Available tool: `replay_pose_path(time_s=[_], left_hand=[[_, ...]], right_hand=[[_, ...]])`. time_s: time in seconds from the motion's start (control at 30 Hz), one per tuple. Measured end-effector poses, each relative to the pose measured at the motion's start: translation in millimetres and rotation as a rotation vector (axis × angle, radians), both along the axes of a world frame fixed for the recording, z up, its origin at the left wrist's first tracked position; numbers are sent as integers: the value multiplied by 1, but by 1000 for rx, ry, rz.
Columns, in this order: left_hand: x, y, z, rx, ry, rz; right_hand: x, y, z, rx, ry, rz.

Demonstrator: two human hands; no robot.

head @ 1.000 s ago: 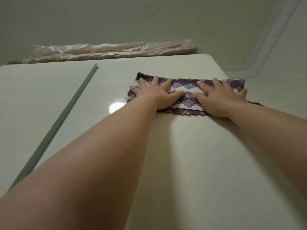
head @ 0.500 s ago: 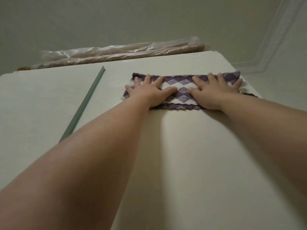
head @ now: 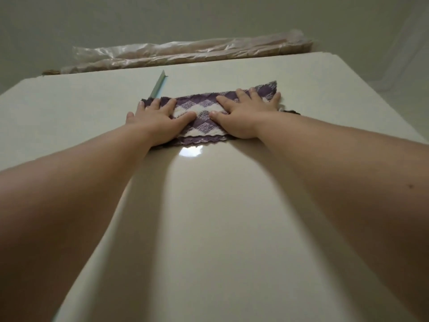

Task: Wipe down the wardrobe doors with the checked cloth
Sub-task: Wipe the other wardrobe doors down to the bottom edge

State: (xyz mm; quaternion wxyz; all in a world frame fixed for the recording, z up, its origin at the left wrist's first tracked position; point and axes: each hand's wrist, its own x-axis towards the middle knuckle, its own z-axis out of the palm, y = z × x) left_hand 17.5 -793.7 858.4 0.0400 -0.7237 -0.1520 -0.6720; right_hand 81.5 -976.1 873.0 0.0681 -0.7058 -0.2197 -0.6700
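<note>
A purple-and-white checked cloth (head: pixel 204 123) lies flat against the glossy cream wardrobe door (head: pixel 220 217), near the door's top. My left hand (head: pixel 160 122) presses on the cloth's left end with fingers spread. My right hand (head: pixel 243 115) presses on its right half, also with fingers spread. Between the thumbs a patch of the check pattern shows. The cloth's left corner lies over the lower part of the thin green strip (head: pixel 159 86) that divides this door from the left door (head: pixel 69 112).
On top of the wardrobe lies a long bundle wrapped in clear plastic (head: pixel 197 51). Behind it is the pale ceiling (head: pixel 185 17). The wardrobe's right edge (head: pixel 371 94) runs down at the right. A light glare (head: pixel 190 151) sits just below the cloth.
Both hands have slid the cloth left across the door. Its left end now reaches the green strip, and its right end has tilted upward.
</note>
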Motion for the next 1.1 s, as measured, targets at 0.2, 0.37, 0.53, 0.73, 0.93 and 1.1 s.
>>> replay_pose_path(time_s=[0.2,0.37,0.53,0.73,0.93,1.1], left_hand=[[11,-41,3,35,38,-41],[26,-101,12,84,67,-81],[47,-145,15,171,59,-82],[55,-158,-9,215,70,-120],[61,-168,-76,256,71,-137],[65,-167,-114,267,89,-146]], right_hand=[[18,-43,11,70,10,7],[43,-105,20,161,58,-15],[61,-154,12,234,53,-56],[65,-169,-27,271,64,-56],[66,-178,-103,277,90,-41],[66,-176,-151,296,96,-45]])
